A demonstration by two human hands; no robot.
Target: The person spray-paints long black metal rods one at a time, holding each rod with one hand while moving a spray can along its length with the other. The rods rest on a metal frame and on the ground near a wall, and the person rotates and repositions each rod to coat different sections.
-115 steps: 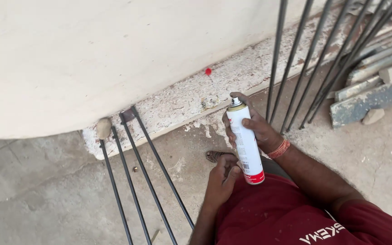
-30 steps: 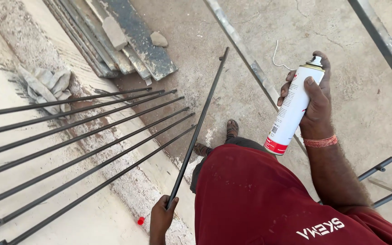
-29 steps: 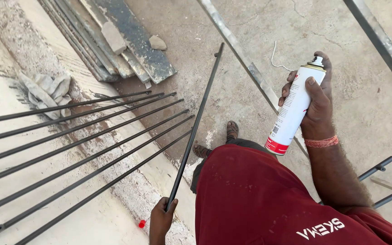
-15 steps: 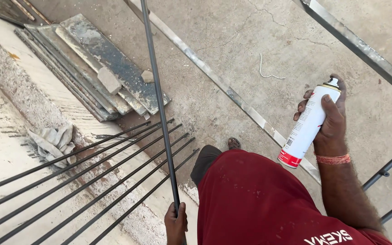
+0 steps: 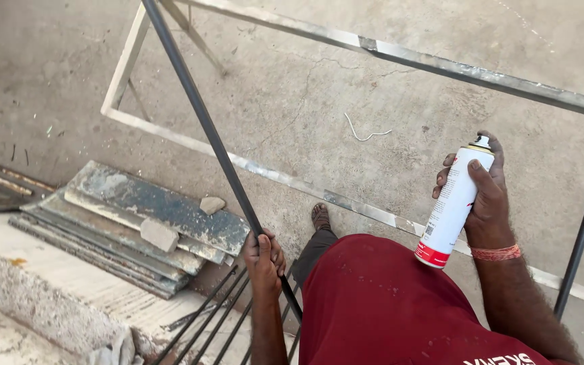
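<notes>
Cracked concrete floor (image 5: 292, 115) carries stacked grey slabs (image 5: 136, 223), a metal frame (image 5: 251, 169) and bent wire (image 5: 366, 132).

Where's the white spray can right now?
In the head view the white spray can is on the right side, held upright in the right hand above the red shirt, with the metal frame bar beyond it.

Long dark metal rod (image 5: 201, 122) gripped near its lower end in the left hand (image 5: 263, 260), slanted up and away, white spray can (image 5: 453, 201) with red base band, upright, slightly tilted, clasped in the right hand (image 5: 488, 196).
</notes>
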